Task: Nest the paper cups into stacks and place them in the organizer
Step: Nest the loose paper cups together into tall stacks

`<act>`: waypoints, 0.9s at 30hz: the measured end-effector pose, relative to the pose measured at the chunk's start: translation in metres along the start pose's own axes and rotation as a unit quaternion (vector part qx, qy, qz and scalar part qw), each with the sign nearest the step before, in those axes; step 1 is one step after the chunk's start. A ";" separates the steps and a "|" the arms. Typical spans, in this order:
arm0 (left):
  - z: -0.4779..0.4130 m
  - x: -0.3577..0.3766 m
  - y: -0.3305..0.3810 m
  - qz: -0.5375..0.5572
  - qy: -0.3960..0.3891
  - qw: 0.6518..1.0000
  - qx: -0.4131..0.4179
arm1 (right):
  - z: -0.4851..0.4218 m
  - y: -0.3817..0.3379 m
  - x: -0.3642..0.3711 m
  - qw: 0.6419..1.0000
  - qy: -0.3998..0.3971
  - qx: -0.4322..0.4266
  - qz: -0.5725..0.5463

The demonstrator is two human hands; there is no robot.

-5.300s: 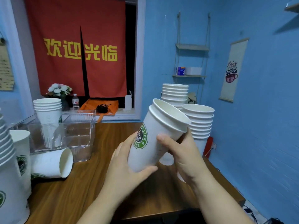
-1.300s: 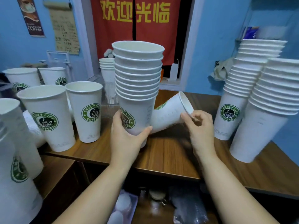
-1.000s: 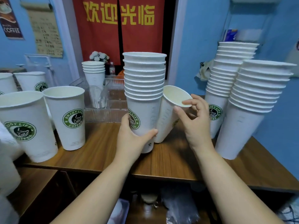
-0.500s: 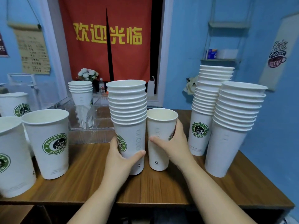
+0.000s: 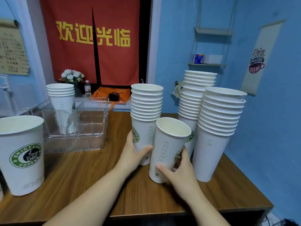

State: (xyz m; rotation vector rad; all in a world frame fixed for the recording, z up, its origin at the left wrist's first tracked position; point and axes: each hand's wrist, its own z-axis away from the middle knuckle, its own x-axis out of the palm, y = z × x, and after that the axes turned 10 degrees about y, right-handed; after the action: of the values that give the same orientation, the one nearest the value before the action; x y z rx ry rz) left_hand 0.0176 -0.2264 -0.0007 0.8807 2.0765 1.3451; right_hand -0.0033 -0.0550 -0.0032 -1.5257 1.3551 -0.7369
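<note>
Since a moment ago the single cup (image 5: 167, 149) has come toward us, away from the held stack (image 5: 146, 111), and now leans a little; our right hand (image 5: 177, 172) wraps its lower wall, thumb in front; we cannot tell whether its base touches the desk (image 5: 81, 176). Our left hand (image 5: 133, 154) grips the held stack's bottom cup, which is upright. To the left sits the clear organizer (image 5: 91, 144), with a short stack (image 5: 61, 98) inside it; to the right stand the near tall stack (image 5: 218, 128) and the far tall stack (image 5: 195, 98), just beside each other; a lone cup (image 5: 22, 152) stands far left.
</note>
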 end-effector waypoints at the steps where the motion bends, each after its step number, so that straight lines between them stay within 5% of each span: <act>1: -0.003 0.003 -0.001 0.001 -0.021 1.000 -0.003 | 0.001 0.000 -0.001 1.000 -0.001 0.002 -0.001; 12: -0.008 0.007 -0.007 0.012 -0.060 0.998 -0.006 | 0.001 -0.044 -0.008 0.999 0.035 -0.039 -0.007; 16: -0.007 0.009 -0.002 0.014 -0.041 0.999 0.014 | -0.024 -0.106 -0.014 0.989 0.042 -0.112 -0.085; 21: -0.007 0.010 -0.008 0.008 -0.030 0.999 0.006 | -0.078 -0.152 -0.013 0.962 0.063 -0.064 -0.259; 27: -0.009 0.013 -0.015 0.007 -0.022 1.000 0.010 | -0.126 -0.176 0.002 0.957 0.122 -0.078 -0.249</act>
State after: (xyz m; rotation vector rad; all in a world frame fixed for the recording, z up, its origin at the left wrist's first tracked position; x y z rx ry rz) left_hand -0.0011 -0.2270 -0.0120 0.9248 2.0575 1.3035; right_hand -0.0434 -0.0970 0.2057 -1.9890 1.2322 -1.1853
